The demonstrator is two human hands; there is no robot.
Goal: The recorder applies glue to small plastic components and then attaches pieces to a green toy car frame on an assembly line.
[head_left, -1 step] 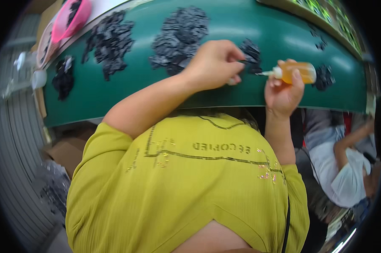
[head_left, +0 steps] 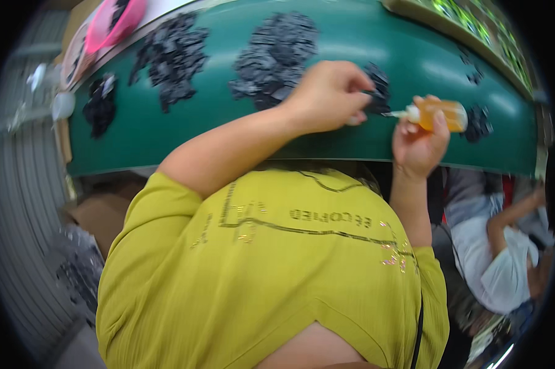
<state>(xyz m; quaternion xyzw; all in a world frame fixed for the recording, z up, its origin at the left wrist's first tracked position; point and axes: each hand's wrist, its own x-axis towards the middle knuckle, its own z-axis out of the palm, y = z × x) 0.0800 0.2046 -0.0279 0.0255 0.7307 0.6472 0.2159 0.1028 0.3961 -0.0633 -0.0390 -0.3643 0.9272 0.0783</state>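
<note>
My left hand is over the green table, its thumb and fingers brought together in a pinch. Whatever is between those fingertips is too small or blurred to make out. My right hand is wrapped round a squeeze bottle of orange-yellow liquid with a white cap. The bottle lies nearly level, and its thin nozzle points left toward my left fingertips, a short gap away. Just beyond the left fingers is a small pile of flat black pieces. A larger heap of dark grey pieces lies behind my left wrist.
More dark pieces are heaped on the green tabletop at left. A black bunch lies near its left edge, and another beside the bottle. A pink basket stands far left, a box far right. Someone sits at right.
The whole view has shifted slightly, so the table and piles appear a little farther right. Both hands keep about the same place over the table, and the bottle is still in the right one.
</note>
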